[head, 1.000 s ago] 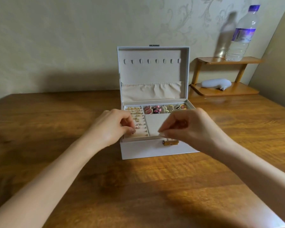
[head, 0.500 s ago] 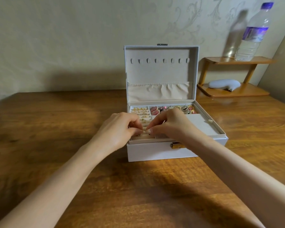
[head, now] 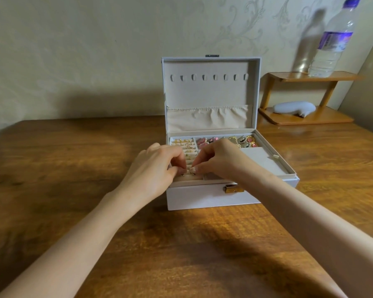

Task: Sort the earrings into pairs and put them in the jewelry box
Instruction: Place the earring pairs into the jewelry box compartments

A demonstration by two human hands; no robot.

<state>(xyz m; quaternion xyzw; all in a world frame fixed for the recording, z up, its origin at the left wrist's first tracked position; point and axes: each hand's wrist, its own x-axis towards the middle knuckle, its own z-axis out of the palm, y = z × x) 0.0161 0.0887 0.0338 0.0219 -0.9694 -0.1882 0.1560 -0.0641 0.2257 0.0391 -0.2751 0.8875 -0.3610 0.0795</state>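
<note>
Meeting fingertip to fingertip, the left hand [head: 157, 166] and right hand [head: 222, 160] sit over the slotted left column of the box [head: 202, 200] at frame centre. A second ago the right hand hung apart, over the front edge near the clasp [head: 234, 188]. Half a second ago it had come across, and now the thumb and forefinger of both hands are curled in tight at the near slots. Something tiny and dark shows just below the fingertips, but it is too small to tell whether either hand grips an earring. The box lies further right in the frame than a second ago and much where it was half a second ago.

Counted: two hands and one box, its lid [head: 211, 91] upright, with eight hooks [head: 215, 77] in a row and one gathered pocket [head: 209, 118] beneath them. Along the far side of the tray lie gold earrings [head: 184, 143] in the slots at left, pink earrings [head: 205, 141] beside them and round earrings [head: 246, 141] at right. Each cluster is too crowded to count. One plain pad [head: 261, 160] fills the tray's right part. One desk [head: 73, 168] carries the box. At the upper right of the frame stands one shelf [head: 332, 120] of two tiers, with one bottle [head: 332, 46] on the top tier and one grey object [head: 293, 108] on the lower.
</note>
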